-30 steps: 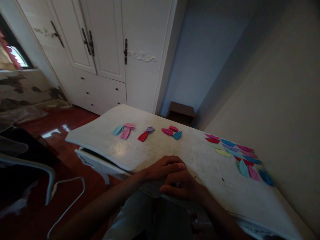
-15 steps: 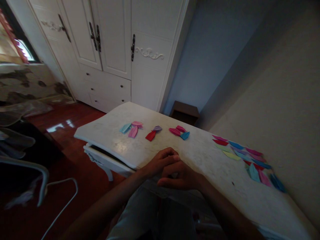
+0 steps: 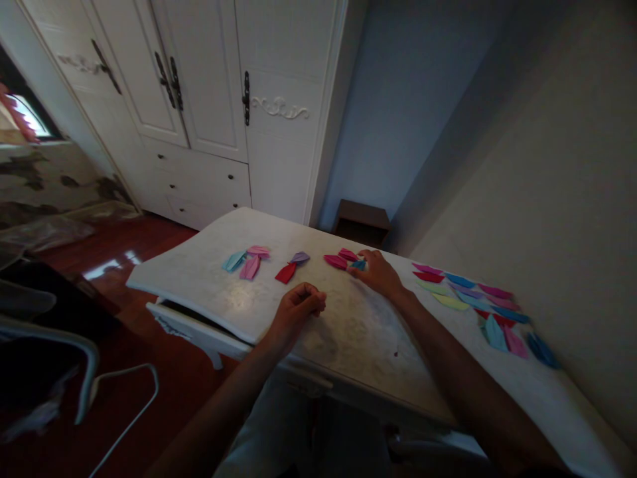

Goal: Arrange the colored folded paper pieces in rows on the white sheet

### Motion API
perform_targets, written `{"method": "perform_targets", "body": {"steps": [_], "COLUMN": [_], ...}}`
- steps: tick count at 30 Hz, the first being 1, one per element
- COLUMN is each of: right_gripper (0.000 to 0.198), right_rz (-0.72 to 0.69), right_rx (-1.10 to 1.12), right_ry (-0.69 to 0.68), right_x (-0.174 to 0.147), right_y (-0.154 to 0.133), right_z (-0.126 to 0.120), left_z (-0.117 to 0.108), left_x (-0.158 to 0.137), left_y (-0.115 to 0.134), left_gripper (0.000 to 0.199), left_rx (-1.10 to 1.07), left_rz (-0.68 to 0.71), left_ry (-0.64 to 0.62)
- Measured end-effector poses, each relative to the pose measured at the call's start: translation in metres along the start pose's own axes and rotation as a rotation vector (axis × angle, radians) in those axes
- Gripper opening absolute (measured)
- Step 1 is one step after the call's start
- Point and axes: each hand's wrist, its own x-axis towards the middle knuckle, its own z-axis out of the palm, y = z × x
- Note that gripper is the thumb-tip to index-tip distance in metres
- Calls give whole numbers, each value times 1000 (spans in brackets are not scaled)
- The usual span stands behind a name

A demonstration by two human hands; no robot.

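Note:
My right hand (image 3: 378,273) reaches over the white table, thumb and fingers around a blue folded paper piece (image 3: 359,264), partly hidden by the fingers. Touching or close beside it lie two magenta folded papers (image 3: 336,261). Nearer to me, my left hand (image 3: 298,307) hovers above the tabletop, its fingers curled together with nothing visible in them. Beyond it are a red folded paper (image 3: 285,273) and a purple one (image 3: 300,257), end to end. Farther left sit a light blue folded paper (image 3: 233,261) and two pink ones (image 3: 249,267).
Several colourful boat-like folded papers (image 3: 450,302) lie in rows along the wall on the right of the table (image 3: 348,338). A drawer (image 3: 199,328) stands slightly out at the left front. Behind are a white wardrobe (image 3: 283,153) and a small brown cabinet (image 3: 362,219).
My hands have come apart. The right one has moved forward to the blue folded paper, while the left has shifted slightly left. The view has turned a little to the right.

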Motion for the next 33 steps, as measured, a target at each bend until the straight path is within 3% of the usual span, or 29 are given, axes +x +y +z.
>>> {"method": "perform_targets", "body": {"steps": [4, 10, 18, 27, 33], "right_gripper": [56, 40, 37, 37, 42], "right_rz": [41, -59, -195, -41, 168], "right_rx": [-222, -364, -362, -356, -409], "right_ry": [-188, -202, -180, -114, -79], "right_x": [-5, -24, -85, -158, -187], "right_y": [-5, -8, 23, 78, 113], "right_z": [6, -3, -14, -36, -50], "left_z": [1, -1, -3, -6, -2], "left_x": [-2, -3, -4, -3, -2], "left_y": [2, 2, 3, 4, 8], "left_gripper": [33, 30, 28, 28, 33], "left_rx": [19, 4, -18, 44, 113], "left_rz": [-13, -7, 25, 44, 33], "left_ry": [-26, -47, -43, -12, 40]}}
